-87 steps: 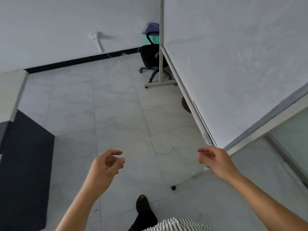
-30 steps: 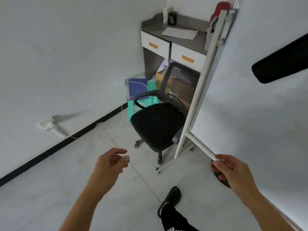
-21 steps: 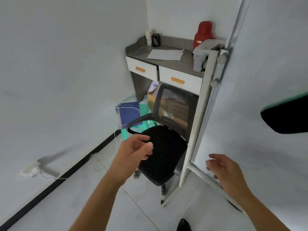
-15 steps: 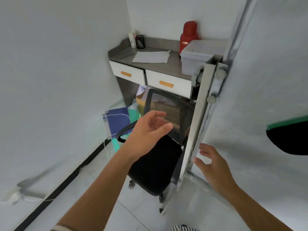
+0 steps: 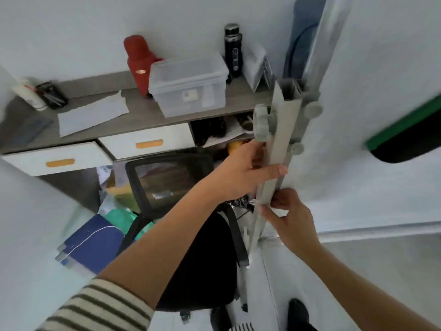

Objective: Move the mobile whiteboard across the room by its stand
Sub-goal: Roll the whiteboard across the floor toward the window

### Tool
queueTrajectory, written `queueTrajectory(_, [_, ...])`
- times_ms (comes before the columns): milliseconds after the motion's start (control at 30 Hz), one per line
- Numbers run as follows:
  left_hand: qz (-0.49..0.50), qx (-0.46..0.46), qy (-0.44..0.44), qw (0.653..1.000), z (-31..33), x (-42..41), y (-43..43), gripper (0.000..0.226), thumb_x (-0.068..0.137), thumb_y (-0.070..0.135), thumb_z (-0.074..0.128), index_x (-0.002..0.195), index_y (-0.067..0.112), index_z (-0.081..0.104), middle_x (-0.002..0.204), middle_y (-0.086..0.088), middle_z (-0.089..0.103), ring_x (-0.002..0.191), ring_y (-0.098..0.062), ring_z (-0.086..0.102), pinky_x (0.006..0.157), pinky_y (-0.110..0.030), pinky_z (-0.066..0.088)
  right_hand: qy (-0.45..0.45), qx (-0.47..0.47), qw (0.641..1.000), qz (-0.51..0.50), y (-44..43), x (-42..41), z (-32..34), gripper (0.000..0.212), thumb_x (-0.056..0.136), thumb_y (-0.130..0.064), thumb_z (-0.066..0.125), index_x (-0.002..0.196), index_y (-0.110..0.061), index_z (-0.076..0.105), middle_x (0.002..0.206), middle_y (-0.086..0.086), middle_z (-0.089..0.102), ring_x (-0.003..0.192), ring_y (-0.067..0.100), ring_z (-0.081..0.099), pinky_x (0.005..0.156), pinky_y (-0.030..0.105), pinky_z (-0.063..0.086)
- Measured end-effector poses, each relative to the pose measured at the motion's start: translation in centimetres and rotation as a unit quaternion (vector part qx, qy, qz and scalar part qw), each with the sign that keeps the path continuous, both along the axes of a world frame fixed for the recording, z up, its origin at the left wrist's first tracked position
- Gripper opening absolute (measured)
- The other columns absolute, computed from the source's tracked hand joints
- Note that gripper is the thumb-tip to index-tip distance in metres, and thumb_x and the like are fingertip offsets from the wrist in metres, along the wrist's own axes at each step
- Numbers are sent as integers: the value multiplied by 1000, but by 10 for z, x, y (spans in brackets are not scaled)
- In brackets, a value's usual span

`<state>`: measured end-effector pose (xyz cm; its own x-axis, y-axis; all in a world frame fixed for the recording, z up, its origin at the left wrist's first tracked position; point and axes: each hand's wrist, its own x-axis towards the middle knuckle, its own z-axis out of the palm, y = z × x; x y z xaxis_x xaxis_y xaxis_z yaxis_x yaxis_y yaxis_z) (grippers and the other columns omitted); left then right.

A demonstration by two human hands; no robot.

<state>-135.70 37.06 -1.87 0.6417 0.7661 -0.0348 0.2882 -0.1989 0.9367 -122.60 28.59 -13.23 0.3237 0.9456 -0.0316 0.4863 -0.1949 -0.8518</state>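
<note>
**Hands on the whiteboard stand post**

Writing is nowhere legible to me: the sticker on the clear plastic bin is too blurred to read. The whiteboard fills the right of my view, its smooth white face upright. Its stand post, a pale grey metal channel, runs long axis top to bottom, slightly tilted, with round grey knobs near its top. My left hand wraps the post; my right hand pinches it just below. Behind sit a mesh-backed black chair and a grey worktop.
</note>
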Motion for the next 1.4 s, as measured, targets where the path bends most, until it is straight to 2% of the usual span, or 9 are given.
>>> queueTrajectory(133, [-52, 34, 9, 998, 0, 14, -7, 59, 82, 36, 68, 134, 15, 50, 128, -4, 65, 117, -20, 63, 104, -44, 51, 0, -12, 997, -75, -19, -3, 2, 39, 74, -42, 73, 100, -27, 49, 97, -13, 68, 91, 8, 66, 82, 35, 53])
queueTrajectory(333, [-100, 82, 16, 991, -8, 42, -53, 52, 83, 37, 68, 126, 15, 50, 120, -6, 67, 107, -26, 65, 94, -49, 54, -6, -18, 988, -151, -75, 7, 3, 40, 76, -39, 73, 103, -27, 46, 98, -16, 64, 86, 2, 64, 78, 32, 51])
queueTrajectory(467, [-110, 108, 30, 988, -9, 63, -107, 54, 81, 44, 68, 124, 17, 51, 117, -2, 68, 105, -24, 65, 93, -47, 54, -22, -15, 982, -188, -125, 19, -2, 34, 81, -36, 69, 101, -30, 43, 98, -13, 64, 82, -1, 61, 75, 32, 50])
queueTrajectory(633, [-100, 124, 11, 987, -10, 89, -188, 46, 83, 38, 70, 120, 16, 55, 112, 1, 69, 103, -20, 64, 93, -45, 53, -27, -15, 982, -188, -206, 42, -4, 30, 84, -35, 65, 103, -31, 42, 100, -15, 62, 83, 5, 62, 62, 20, 43])
queueTrajectory(867, [-98, 101, 10, 990, -11, 102, -289, 47, 76, 42, 71, 114, 16, 61, 103, 5, 68, 96, -17, 66, 89, -45, 55, -40, -35, 983, -178, -309, 54, 0, 24, 86, -32, 62, 100, -27, 43, 98, -15, 60, 81, 6, 61, 60, 19, 43])
queueTrajectory(967, [-103, 104, 17, 989, -10, 96, -320, 45, 77, 39, 75, 113, 16, 62, 101, 6, 69, 95, -15, 67, 89, -43, 56, -51, -43, 983, -173, -342, 49, 1, 24, 87, -32, 61, 102, -25, 44, 101, -13, 62, 84, 10, 64, 65, 25, 45])
queueTrajectory(1133, [-118, 130, 14, 984, -7, 77, -365, 39, 79, 35, 76, 110, 15, 61, 90, 14, 65, 84, -2, 62, 85, -35, 56, -67, -53, 979, -186, -389, 27, 1, 25, 89, -31, 59, 107, -21, 44, 100, -13, 59, 81, 12, 61, 66, 27, 42])
queueTrajectory(1233, [-134, 148, 10, 980, -3, 62, -392, 42, 80, 35, 75, 111, 11, 61, 98, 3, 71, 84, -11, 65, 83, -37, 55, -74, -70, 975, -196, -414, 13, 4, 21, 89, -31, 58, 96, -26, 39, 97, -13, 57, 81, 13, 62, 55, 22, 38])
queueTrajectory(1400, [-150, 142, 12, 978, -3, 31, -433, 47, 80, 37, 74, 116, 10, 60, 107, -4, 74, 96, -19, 69, 86, -39, 56, -61, -86, 971, -217, -456, -21, 6, 20, 88, -30, 59, 93, -25, 40, 96, -14, 57, 81, 12, 61, 53, 22, 38])
